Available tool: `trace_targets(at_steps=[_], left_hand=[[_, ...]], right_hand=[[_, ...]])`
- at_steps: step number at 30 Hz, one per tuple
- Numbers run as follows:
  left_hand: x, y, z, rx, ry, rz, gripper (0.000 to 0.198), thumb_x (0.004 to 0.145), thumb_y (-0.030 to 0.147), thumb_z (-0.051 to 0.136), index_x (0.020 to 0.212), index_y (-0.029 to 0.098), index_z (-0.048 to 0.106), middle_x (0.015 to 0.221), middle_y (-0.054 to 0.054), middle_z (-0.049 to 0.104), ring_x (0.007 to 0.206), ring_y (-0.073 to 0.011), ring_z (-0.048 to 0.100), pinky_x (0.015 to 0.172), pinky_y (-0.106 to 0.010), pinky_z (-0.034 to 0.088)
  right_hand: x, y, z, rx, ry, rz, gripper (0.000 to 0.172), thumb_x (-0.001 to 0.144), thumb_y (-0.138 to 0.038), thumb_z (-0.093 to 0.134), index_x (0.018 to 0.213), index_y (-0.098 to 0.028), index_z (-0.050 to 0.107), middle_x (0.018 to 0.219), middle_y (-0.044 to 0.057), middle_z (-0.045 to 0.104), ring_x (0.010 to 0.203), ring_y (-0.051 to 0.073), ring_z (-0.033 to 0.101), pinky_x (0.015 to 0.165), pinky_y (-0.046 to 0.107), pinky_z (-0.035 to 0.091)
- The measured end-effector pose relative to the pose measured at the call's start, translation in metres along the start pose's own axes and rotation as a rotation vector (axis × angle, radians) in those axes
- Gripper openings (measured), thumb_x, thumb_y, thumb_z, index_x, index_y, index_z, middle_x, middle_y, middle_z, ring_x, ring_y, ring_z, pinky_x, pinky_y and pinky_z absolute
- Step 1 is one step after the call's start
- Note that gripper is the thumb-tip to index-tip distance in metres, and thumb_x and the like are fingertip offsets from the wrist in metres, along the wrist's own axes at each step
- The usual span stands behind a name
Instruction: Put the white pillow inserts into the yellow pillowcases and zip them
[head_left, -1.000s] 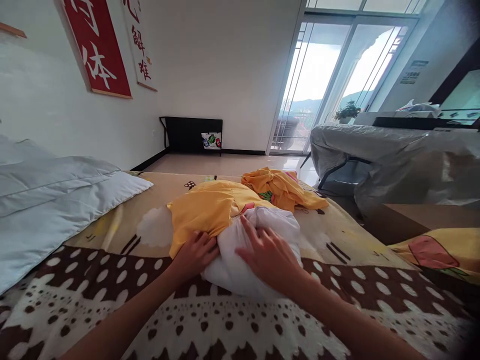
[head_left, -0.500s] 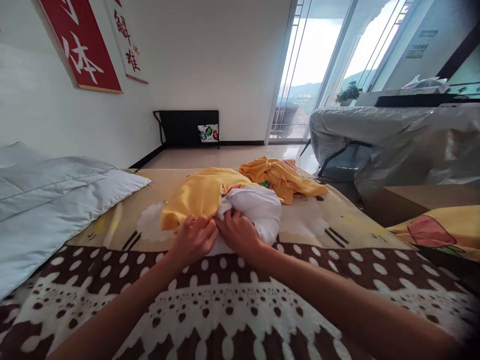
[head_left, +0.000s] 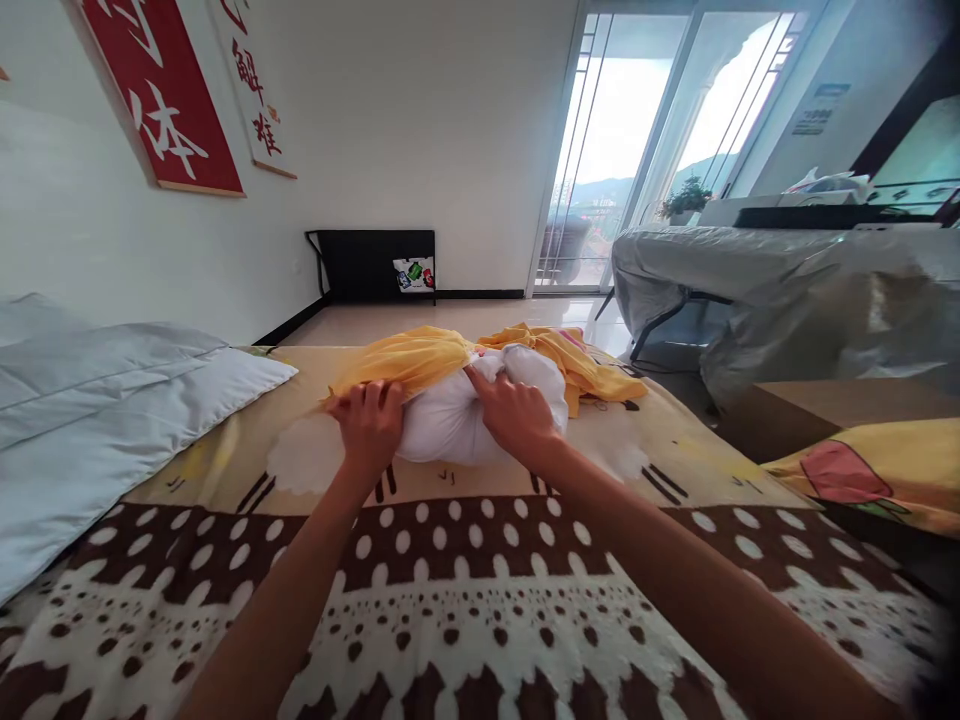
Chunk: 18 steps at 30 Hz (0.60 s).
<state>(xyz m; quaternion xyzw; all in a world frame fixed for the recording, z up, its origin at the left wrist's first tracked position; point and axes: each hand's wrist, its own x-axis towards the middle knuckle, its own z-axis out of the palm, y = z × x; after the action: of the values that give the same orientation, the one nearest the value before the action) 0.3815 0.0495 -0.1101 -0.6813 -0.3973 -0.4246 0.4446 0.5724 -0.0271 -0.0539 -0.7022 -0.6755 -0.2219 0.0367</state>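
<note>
A white stuffed bundle [head_left: 450,425] lies at the middle of the bed, its left and far side covered by a yellow cloth [head_left: 416,350]. My left hand [head_left: 371,420] is closed on the near left edge of the yellow cloth. On top of the white bundle, my right hand [head_left: 517,410] has its fingers closed on the white fabric. Behind the bundle, to the right, a second crumpled yellow cloth [head_left: 600,370] touches it.
White pillows [head_left: 135,390] lie on the left of the patterned bedspread [head_left: 450,600]. At the right are a cardboard box [head_left: 832,400], a yellow printed cloth [head_left: 907,465] and a plastic-covered table [head_left: 712,260]. A black folded item [head_left: 360,265] leans against the wall.
My left hand has moved left with the cloth's edge, away from my right hand, which has shifted slightly right and up. More of the white bundle shows between them.
</note>
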Motion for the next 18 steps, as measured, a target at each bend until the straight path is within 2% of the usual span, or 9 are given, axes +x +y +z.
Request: trace_targets(at_steps=[3,6,8,10,13,16,17,18], left_hand=[[-0.023,-0.005,0.004,-0.014,-0.051,-0.092,0.015,0.085,0.022,0.051,0.096,0.02,0.06,0.089,-0.007,0.064,0.08,-0.0219,0.05,0.078,-0.039,0.022],[-0.046,-0.009,0.002,-0.147,-0.062,-0.155,0.013,0.085,0.018,0.048,0.086,0.017,0.061,0.074,-0.005,0.064,0.073,-0.0194,0.053,0.079,-0.037,0.027],[-0.054,-0.005,0.0,-0.234,-0.034,-0.171,0.014,0.085,0.015,0.046,0.083,0.016,0.06,0.071,-0.004,0.064,0.07,-0.0171,0.055,0.076,-0.033,0.034],[-0.054,0.004,-0.002,-0.296,0.027,-0.222,0.016,0.087,0.015,0.043,0.09,0.016,0.059,0.076,-0.005,0.066,0.07,-0.0157,0.058,0.071,-0.028,0.04],[-0.028,0.021,-0.01,-0.365,0.142,-0.372,0.022,0.09,0.016,0.038,0.106,0.015,0.053,0.087,-0.008,0.065,0.078,-0.016,0.06,0.068,-0.026,0.045],[0.027,0.028,-0.033,-0.459,0.32,-0.566,0.02,0.09,0.018,0.04,0.107,0.016,0.051,0.094,-0.009,0.063,0.085,-0.0163,0.058,0.071,-0.027,0.047],[0.048,0.026,-0.043,-0.5,0.389,-0.6,0.018,0.089,0.017,0.042,0.104,0.016,0.052,0.094,-0.008,0.062,0.085,-0.0157,0.058,0.072,-0.027,0.047],[0.068,0.023,-0.053,-0.522,0.435,-0.569,0.017,0.088,0.014,0.043,0.101,0.016,0.054,0.091,-0.007,0.061,0.083,-0.0148,0.057,0.071,-0.027,0.048]], right_hand=[[0.002,-0.001,0.007,0.023,-0.046,0.021,0.056,0.091,-0.014,0.026,0.143,-0.031,0.02,0.099,0.011,0.061,0.082,0.022,0.065,0.067,0.03,0.047],[0.003,-0.005,0.01,0.056,-0.07,0.028,0.061,0.089,-0.012,0.029,0.146,-0.03,0.014,0.101,0.012,0.062,0.087,0.022,0.065,0.07,0.03,0.046],[0.001,-0.006,0.008,0.1,-0.06,0.018,0.063,0.087,-0.01,0.031,0.146,-0.027,0.015,0.1,0.012,0.063,0.089,0.023,0.064,0.071,0.031,0.046],[-0.001,-0.005,0.002,0.141,-0.049,0.034,0.064,0.086,-0.01,0.033,0.146,-0.026,0.017,0.099,0.012,0.064,0.09,0.024,0.064,0.073,0.032,0.045],[-0.012,0.001,-0.022,0.191,-0.038,0.085,0.063,0.086,-0.013,0.034,0.146,-0.028,0.02,0.102,0.011,0.065,0.091,0.024,0.063,0.076,0.033,0.044],[-0.034,0.009,-0.062,0.257,0.047,0.024,0.063,0.088,-0.022,0.036,0.146,-0.032,0.017,0.108,0.007,0.064,0.092,0.024,0.06,0.078,0.035,0.044],[-0.043,0.011,-0.075,0.274,0.095,-0.02,0.063,0.088,-0.025,0.036,0.147,-0.032,0.013,0.111,0.006,0.063,0.091,0.023,0.059,0.078,0.035,0.044],[-0.052,0.013,-0.087,0.284,0.143,-0.063,0.063,0.089,-0.029,0.035,0.148,-0.031,0.011,0.113,0.005,0.062,0.09,0.022,0.058,0.079,0.035,0.043]])
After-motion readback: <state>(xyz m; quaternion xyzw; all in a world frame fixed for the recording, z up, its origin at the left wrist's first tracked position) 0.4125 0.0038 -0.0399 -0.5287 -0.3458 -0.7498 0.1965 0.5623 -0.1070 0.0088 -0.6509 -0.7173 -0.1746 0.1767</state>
